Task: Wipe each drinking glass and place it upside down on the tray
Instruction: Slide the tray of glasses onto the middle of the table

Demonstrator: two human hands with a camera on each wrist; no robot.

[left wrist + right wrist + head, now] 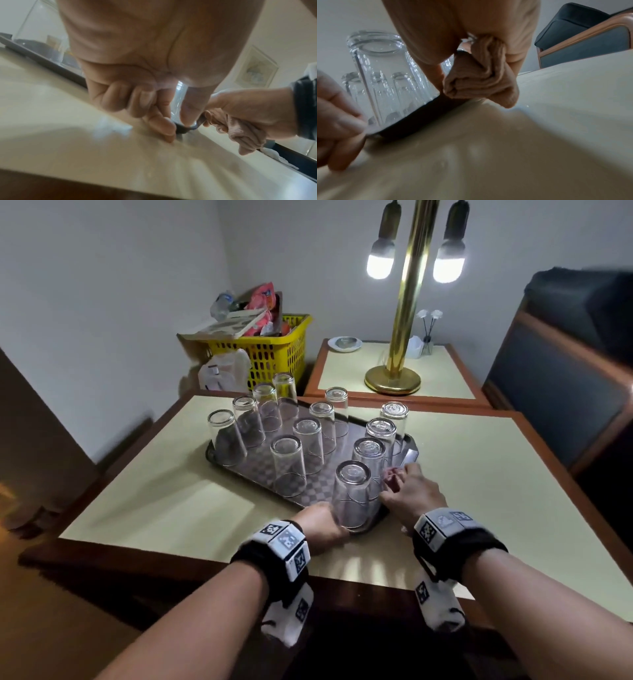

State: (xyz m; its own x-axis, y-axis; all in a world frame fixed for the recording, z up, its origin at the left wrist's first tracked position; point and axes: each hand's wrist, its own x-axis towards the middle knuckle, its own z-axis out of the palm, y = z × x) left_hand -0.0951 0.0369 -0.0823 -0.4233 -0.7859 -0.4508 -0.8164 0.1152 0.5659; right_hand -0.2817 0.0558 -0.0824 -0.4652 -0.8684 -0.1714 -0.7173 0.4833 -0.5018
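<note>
We find twelve glasses inverted on the tray [310, 498], which sits on the table [479, 474]; we see no glass standing apart from it. The nearest glass [351, 494] stands at the tray's near corner, between our two hands.

Our left hand [320, 529] is at that corner: the left wrist view shows the thumb on the rim and curled fingers [160, 123] at its edge, so we judge it pinches the tray. Our right hand [411, 496] rests at the right edge beside the nearest glass, its fingers closed round a bunched cloth [481, 81], which hangs against the rim.

Handling, as judgement: the glasses are rigid, smooth and breakable, and tall enough to topple if knocked; each is best taken round the lower wall, not by the base on top. The loaded tray looks stiff but heavy with glass. We would take it at two opposite edges, keep it level and avoid jolts, as the glasses may slide.
</note>
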